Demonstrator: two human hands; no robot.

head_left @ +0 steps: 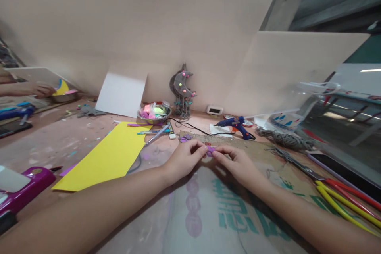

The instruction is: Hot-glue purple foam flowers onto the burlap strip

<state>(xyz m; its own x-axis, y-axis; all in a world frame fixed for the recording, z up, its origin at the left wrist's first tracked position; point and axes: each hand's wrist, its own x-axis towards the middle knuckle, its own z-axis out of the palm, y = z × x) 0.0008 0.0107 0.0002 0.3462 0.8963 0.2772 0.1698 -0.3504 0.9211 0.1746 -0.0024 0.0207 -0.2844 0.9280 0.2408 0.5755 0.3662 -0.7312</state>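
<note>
Between my two hands is a small purple piece [210,151], too small to tell its material. My left hand [188,158] pinches its left side with thumb and forefinger. On the other side, the thumb and fingertips of my right hand [235,162] close on it. Both hands are just above a printed cardboard sheet [208,206]. Several similar purple pieces [186,138] lie just beyond my left hand. Farther back stands a grey crescent moon ornament [182,85] with coloured dots and hanging strands.
Left are yellow paper [104,156], pens [156,134], a bowl [154,120] of coloured packets and a magenta tape dispenser [29,186]. Right are a blue glue gun [236,124], grey yarn [285,137], scissors [321,182] and a phone [348,170]. Another person's hand [43,89] touches a yellow crescent.
</note>
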